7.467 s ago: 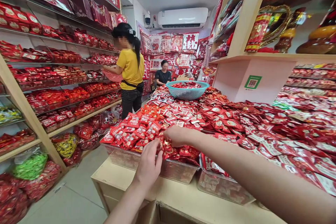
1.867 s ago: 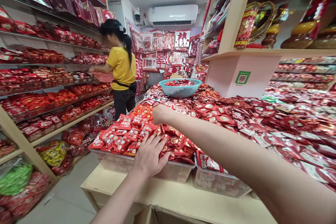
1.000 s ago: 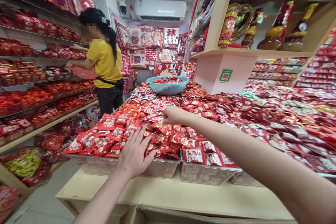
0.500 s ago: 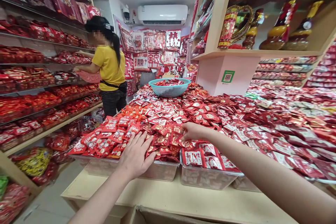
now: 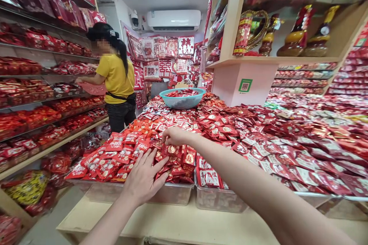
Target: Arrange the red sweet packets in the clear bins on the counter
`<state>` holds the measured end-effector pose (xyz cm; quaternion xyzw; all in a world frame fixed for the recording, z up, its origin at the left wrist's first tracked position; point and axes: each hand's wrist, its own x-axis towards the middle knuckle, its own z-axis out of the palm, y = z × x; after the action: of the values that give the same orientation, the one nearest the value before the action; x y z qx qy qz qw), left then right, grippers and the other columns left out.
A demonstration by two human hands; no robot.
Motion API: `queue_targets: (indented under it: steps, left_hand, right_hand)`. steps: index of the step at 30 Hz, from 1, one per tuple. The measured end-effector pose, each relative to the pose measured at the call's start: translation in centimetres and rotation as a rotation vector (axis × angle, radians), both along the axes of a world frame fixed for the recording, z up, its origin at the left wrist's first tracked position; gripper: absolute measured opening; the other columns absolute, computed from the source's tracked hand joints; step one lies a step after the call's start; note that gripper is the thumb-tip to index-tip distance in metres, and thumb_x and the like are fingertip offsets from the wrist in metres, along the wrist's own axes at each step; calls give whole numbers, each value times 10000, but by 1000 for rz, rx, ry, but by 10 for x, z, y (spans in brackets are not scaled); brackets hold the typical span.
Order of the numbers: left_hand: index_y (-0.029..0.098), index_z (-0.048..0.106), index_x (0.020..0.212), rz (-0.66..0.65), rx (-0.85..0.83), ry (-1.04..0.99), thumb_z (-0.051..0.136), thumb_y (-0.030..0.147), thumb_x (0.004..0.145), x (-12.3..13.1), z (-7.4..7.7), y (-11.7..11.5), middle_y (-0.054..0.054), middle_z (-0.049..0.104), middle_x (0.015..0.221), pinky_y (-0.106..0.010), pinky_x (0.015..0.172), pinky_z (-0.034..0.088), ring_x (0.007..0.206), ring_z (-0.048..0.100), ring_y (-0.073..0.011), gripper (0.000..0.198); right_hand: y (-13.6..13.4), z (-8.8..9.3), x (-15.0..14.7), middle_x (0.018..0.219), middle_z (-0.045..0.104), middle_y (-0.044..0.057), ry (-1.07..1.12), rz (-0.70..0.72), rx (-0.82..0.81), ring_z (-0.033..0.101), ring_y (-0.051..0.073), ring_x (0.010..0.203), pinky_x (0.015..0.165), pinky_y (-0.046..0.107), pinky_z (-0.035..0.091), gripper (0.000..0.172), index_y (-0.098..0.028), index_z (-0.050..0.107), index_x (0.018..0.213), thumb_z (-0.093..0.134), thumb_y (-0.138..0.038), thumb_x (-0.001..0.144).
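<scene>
Packets (image 5: 172,152) of red-wrapped sweets are lying heaped in a clear tray (image 5: 172,193) at the lower middle of the frame, at the near edge of the worktop (image 5: 184,224). The left hand (image 5: 143,177) is lying flat on them with fingers spread wide, gripping nothing. The right hand (image 5: 174,136) is closing its fingertips on a packet near the top of that heap, just above and right of the left hand; half a second ago it was pinching among packets further to the right, so it has shifted leftward toward the left hand, which has barely moved. That suggests the sorting is going on within this same tray. A second clear tray (image 5: 218,199) is sitting just beside the first, to its right. Further up, in the middle of the frame, a blue basket (image 5: 182,101) is resting on the spread of packets. At the upper left, a person in a yellow shirt (image 5: 115,76) is working at the shelves (image 5: 43,99).
</scene>
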<state>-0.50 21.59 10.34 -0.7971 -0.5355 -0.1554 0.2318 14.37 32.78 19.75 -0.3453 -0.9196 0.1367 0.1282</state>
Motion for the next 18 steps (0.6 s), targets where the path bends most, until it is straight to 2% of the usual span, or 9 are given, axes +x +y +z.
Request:
queue_targets:
  steps: [2,5,8,11,13,14,16,18]
  left_hand:
    - [329,435,1200,2,7,0,389,479,788,-1,0,1,-129,394,1302,-501,954,302,1210,328,-295,441]
    - [295,429,1209,15,26,-5,397,487,778,-3,-1,2,-130,384,1311,-491,955,312,1208,330,-293,473]
    - [269,396,1233,18,56,-12,416,483,767,-6,-3,4,-119,384,1314,-482,953,325,1202,339,-292,513]
    - [244,393,1232,0,119,-12,443,471,750,-10,-6,7,-123,356,1327,-478,948,335,1194,346,-301,534]
    - [220,420,1204,-26,173,-16,464,457,735,-13,-7,11,-129,355,1322,-476,939,349,1176,365,-308,527]
    - [209,426,1194,-42,201,-22,475,445,727,-14,-8,12,-132,362,1315,-477,929,360,1162,380,-313,525]
    - [201,408,1199,-86,263,-38,500,407,713,-15,-8,16,-135,376,1302,-493,915,369,1136,404,-330,536]
    - [231,339,1248,-156,330,-51,515,351,708,-14,-6,18,-113,344,1328,-534,925,341,1141,392,-355,580]
  right_hand:
    - [-5,-3,-2,851,614,33,7,-13,37,566,124,693,653,298,452,264,-131,568,914,461,-352,818]
    - [-21,-2,24,862,622,60,44,-54,115,557,147,781,714,291,422,176,-124,590,872,491,-246,793]
    - [-60,-1,75,825,633,32,86,-71,162,550,120,747,683,216,400,148,-155,605,830,471,-169,768]
    - [-120,-12,139,728,610,13,161,-127,151,538,115,682,639,206,408,156,-183,588,766,434,-199,788]
    - [-161,-33,191,755,604,26,185,-245,100,552,131,702,637,219,435,173,-208,580,787,413,-249,807]
    - [-180,-48,219,836,611,41,185,-327,88,564,145,769,676,230,452,186,-227,581,833,401,-271,813]
    - [-216,-90,281,1081,564,77,182,-592,179,517,201,1004,851,301,425,255,-258,567,992,435,-333,787]
    - [-250,-141,339,1142,543,110,170,-871,263,482,277,1072,888,385,413,390,-248,569,1047,519,-412,696]
